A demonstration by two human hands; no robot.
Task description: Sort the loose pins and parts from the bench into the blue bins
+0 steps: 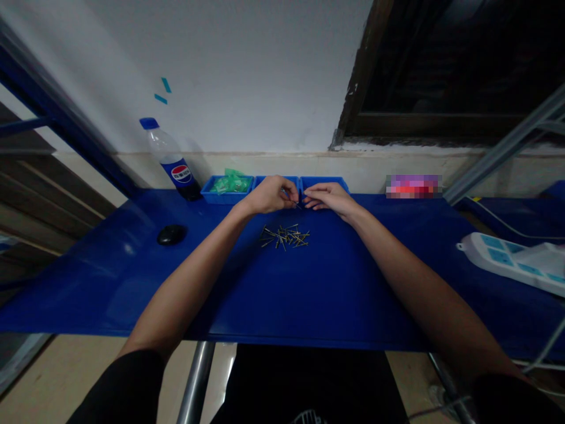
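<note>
My left hand (277, 195) is above the front of the middle blue bin (260, 180), its fingers pinched on a thin metal piece (298, 205) whose tip shows. Facing it from the right, my right hand (329, 198) has its fingers stretched out and slightly curled, apart from the left hand, with nothing visible in them. It is in front of the right blue bin (342, 182); both hands hide much of these bins. On the blue table below lies a loose pile of thin, brass-coloured metal pieces (286, 237), too small to tell their exact kind.
At the left, a blue bin (212, 198) holds green plastic packets (232, 182). Beside it stands a cola bottle (179, 168) against the wall. A black computer mouse (171, 235) lies left of my arm. Far right is a white power strip (507, 259); a blurred pink object (414, 186) sits behind.
</note>
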